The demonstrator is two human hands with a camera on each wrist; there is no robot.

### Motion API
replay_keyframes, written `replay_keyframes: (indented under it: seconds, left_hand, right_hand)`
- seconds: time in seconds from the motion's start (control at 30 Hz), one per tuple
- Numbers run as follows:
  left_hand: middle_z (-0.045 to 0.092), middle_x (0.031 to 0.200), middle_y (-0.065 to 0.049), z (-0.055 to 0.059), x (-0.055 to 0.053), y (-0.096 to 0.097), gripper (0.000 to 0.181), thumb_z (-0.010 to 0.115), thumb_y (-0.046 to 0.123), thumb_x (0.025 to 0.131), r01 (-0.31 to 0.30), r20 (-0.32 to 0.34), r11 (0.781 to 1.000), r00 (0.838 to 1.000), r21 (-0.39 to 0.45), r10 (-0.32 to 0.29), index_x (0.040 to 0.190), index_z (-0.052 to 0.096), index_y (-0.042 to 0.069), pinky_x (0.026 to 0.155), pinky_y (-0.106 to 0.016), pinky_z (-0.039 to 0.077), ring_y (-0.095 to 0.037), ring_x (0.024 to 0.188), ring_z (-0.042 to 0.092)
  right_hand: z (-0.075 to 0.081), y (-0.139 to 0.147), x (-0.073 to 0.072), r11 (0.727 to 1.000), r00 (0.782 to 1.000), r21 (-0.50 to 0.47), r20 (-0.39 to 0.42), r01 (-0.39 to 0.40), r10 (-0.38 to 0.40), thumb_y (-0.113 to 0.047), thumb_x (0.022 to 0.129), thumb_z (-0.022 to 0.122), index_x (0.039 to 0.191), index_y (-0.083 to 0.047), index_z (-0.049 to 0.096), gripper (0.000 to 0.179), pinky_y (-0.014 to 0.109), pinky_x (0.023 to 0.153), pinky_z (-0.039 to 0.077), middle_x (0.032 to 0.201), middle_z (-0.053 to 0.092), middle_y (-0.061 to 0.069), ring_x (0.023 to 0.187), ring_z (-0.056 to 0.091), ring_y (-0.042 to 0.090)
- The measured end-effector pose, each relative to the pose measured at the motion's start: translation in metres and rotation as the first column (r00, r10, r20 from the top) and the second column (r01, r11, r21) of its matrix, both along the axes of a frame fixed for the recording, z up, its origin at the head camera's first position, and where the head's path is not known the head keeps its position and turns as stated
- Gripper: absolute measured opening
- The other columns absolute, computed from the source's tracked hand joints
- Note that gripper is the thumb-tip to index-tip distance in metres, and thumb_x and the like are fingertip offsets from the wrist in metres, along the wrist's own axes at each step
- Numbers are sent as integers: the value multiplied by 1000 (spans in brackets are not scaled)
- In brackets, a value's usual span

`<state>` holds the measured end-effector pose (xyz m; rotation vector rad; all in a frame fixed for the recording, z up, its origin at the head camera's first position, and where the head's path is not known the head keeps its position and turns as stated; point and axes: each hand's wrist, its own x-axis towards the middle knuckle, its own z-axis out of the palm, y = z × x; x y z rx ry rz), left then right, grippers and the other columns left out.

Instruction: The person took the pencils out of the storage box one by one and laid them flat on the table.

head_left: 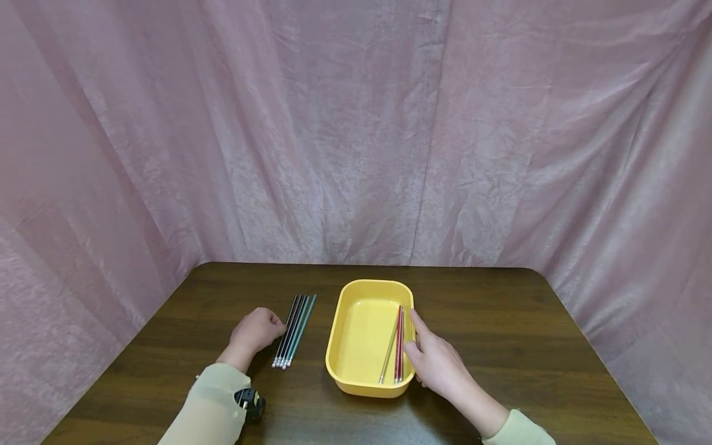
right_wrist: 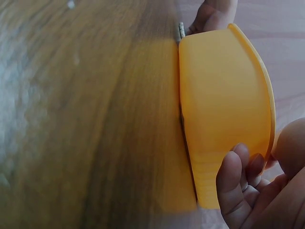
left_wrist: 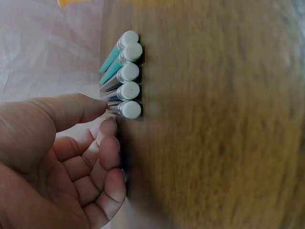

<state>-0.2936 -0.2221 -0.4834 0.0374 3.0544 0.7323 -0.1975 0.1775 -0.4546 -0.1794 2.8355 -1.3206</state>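
A row of several eraser-tipped pencils lies on the table left of the yellow tray, dark ones on the left and teal pencils on the right. My left hand is at the row's left side, thumb and forefinger at the outermost black pencil, seemingly pinching it; the forefinger's contact is partly hidden. White erasers face the near side. My right hand grips the right wall of the yellow tray, thumb over the rim and other fingers outside. Inside the tray lie red pencils and a pale metallic pencil.
The dark brown wooden table has rounded far corners. Pink curtains hang behind it and at both sides. A black device is strapped at the left wrist, over a pale sleeve.
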Motion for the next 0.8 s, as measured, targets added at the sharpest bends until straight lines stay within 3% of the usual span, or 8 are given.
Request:
replay_keyframes:
  seconds: [0.13, 0.23, 0.5, 0.67, 0.8]
  left_hand:
    - [67, 76, 0, 23, 16, 14, 22, 78, 23, 96, -26, 36, 999, 999, 31, 25, 77, 75, 14, 69, -41, 49, -22, 72, 60]
    - [65, 72, 1, 28, 21, 18, 23, 77, 22, 97, -31, 40, 999, 999, 38, 29, 77, 75, 12, 66, -38, 47, -19, 70, 60]
    - [69, 79, -1, 32, 19, 21, 22, 74, 20, 102, -53, 52, 994, 997, 99, 48, 84, 76, 7, 68, -36, 50, -18, 72, 66]
    - [74, 90, -5, 43, 19, 29, 19, 71, 16, 103, -57, 34, 979, 998, 198, 51, 94, 79, 2, 72, -39, 53, -19, 76, 69]
    - [76, 97, -7, 56, 19, 41, 19, 68, 16, 103, -43, 1, 975, 999, 219, 44, 102, 80, 1, 75, -41, 55, -20, 79, 70]
  right_hand:
    - [0, 0, 0, 1000, 1000, 0, -1, -2, 2, -14, 106, 55, 174, -11, 31, 72, 37, 51, 49, 67, 58, 0, 48, 58, 20]
    - [-1, 0, -1, 1000, 1000, 2, -1, -1, 1, -15, 106, 55, 174, -11, 31, 72, 37, 51, 49, 68, 57, 0, 48, 58, 20]
    - [0, 0, -2, 1000, 1000, 1, -5, -7, 7, -14, 106, 55, 174, -11, 31, 72, 37, 51, 49, 66, 58, 0, 48, 58, 20]
    - [-2, 1, -1, 1000, 1000, 0, -2, -9, 9, -15, 106, 55, 174, -11, 31, 72, 37, 51, 49, 66, 57, 0, 48, 57, 20]
    - [-1, 1, -1, 1000, 1000, -1, -4, -3, 3, -15, 106, 55, 174, -10, 30, 72, 37, 51, 49, 67, 57, 0, 47, 57, 20]
